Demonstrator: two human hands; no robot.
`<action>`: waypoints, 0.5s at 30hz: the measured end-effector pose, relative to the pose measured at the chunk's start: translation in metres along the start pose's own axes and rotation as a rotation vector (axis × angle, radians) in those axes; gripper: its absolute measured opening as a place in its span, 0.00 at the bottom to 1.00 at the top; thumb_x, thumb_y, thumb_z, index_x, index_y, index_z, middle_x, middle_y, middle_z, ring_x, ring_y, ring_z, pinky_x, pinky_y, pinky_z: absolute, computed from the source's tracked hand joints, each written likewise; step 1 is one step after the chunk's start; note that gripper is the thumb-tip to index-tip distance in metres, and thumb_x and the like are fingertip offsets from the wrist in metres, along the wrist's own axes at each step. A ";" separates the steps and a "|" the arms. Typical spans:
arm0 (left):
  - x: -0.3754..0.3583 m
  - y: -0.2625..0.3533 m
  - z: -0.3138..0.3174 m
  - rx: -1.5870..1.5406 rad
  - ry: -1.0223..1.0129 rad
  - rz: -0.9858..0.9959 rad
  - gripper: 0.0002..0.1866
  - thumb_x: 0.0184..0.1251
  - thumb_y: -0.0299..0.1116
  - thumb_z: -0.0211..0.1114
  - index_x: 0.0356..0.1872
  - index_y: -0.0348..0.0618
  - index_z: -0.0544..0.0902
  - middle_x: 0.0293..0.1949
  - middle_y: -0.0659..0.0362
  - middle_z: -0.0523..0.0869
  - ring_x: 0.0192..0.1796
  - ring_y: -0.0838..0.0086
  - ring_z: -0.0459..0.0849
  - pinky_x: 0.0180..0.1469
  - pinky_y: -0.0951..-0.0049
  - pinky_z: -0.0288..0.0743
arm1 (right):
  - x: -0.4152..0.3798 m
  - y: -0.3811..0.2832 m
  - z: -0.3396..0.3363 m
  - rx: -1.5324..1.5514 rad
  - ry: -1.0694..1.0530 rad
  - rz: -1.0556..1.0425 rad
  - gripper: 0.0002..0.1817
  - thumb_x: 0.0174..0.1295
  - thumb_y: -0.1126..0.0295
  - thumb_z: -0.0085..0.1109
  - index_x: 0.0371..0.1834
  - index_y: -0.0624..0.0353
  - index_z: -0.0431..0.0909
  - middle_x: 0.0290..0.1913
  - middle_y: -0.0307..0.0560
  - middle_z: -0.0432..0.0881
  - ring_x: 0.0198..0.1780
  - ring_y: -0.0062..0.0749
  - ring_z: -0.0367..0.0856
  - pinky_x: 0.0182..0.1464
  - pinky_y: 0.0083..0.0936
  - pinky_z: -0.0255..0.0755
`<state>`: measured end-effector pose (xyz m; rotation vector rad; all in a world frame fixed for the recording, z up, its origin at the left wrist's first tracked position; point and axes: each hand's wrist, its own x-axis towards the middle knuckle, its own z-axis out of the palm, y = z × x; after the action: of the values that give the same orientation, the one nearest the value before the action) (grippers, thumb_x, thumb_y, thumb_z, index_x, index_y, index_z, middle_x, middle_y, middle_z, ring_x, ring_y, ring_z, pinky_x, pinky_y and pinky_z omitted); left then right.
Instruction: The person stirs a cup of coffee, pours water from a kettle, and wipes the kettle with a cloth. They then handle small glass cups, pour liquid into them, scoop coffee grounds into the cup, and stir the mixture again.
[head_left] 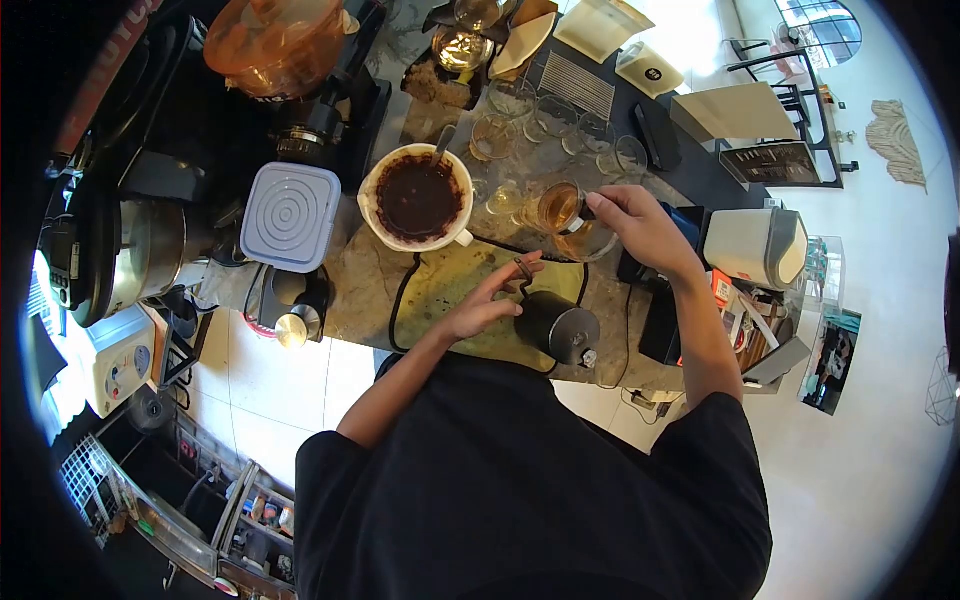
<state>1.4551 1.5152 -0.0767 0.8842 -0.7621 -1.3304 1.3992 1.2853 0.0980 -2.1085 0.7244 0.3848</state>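
My right hand is closed on the handle of a small glass jug with amber liquid, which overlaps other glassware in this view. My left hand has its fingers stretched out and thumb apart beside a black gooseneck kettle. The fingertips are right at the kettle's thin curved spout. Under that hand lies a yellow-green mat with a dark border. Just beyond the mat stands a white mug-like bowl with dark brown coffee residue inside and a spoon leaning in it.
Several clear glasses stand at the back of the counter. A lidded container and a coffee grinder are on the left. A white appliance and boxes crowd the right. Small metal canisters sit near the front left edge.
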 end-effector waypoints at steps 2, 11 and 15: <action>0.000 0.002 0.001 -0.005 0.002 0.000 0.47 0.51 0.34 0.56 0.79 0.48 0.54 0.74 0.52 0.66 0.75 0.65 0.62 0.72 0.62 0.52 | 0.000 0.000 0.000 0.007 0.009 -0.008 0.21 0.73 0.57 0.55 0.47 0.71 0.81 0.29 0.35 0.77 0.34 0.17 0.71 0.38 0.21 0.67; -0.001 0.003 -0.001 -0.016 -0.010 -0.007 0.46 0.53 0.36 0.56 0.79 0.47 0.54 0.74 0.53 0.65 0.75 0.64 0.62 0.72 0.61 0.52 | 0.004 -0.005 -0.002 -0.052 -0.018 -0.011 0.22 0.73 0.59 0.55 0.46 0.73 0.80 0.31 0.37 0.78 0.35 0.19 0.72 0.40 0.21 0.68; 0.000 0.002 -0.002 -0.026 -0.020 0.001 0.46 0.54 0.37 0.56 0.79 0.47 0.54 0.74 0.53 0.65 0.75 0.64 0.62 0.72 0.61 0.52 | 0.007 0.003 0.005 -0.012 0.058 -0.068 0.21 0.72 0.59 0.53 0.40 0.73 0.79 0.24 0.42 0.72 0.29 0.23 0.68 0.35 0.27 0.66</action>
<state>1.4580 1.5155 -0.0758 0.8505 -0.7590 -1.3478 1.4029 1.2850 0.0900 -2.1574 0.6830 0.2920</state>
